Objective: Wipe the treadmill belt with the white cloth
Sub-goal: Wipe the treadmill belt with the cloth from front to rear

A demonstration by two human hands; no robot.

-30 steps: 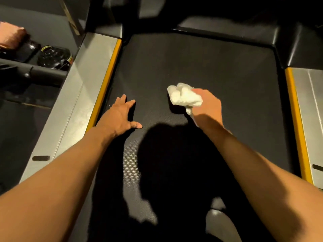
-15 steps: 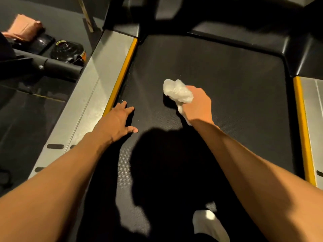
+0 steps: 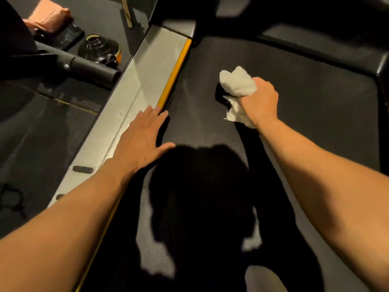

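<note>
The black textured treadmill belt [image 3: 315, 106] fills the middle of the view. My right hand [image 3: 260, 102] is closed around a bunched white cloth [image 3: 236, 84], which presses on the belt left of centre; a loose corner hangs out below my fist. My left hand [image 3: 143, 140] lies flat with fingers spread, across the belt's left edge and the yellow strip [image 3: 174, 72]. My head's shadow darkens the belt between my arms.
A grey metal side rail [image 3: 134, 98] runs along the belt's left. Beyond it on the dark floor are a black tube [image 3: 92, 70], a round black object [image 3: 99, 47] and a pink cloth [image 3: 48, 15]. The black motor cover [image 3: 315, 45] bounds the belt's far end.
My right hand has slid the cloth forward and to the left along the belt. My left hand has shifted left from the belt onto the yellow strip and rail edge.
</note>
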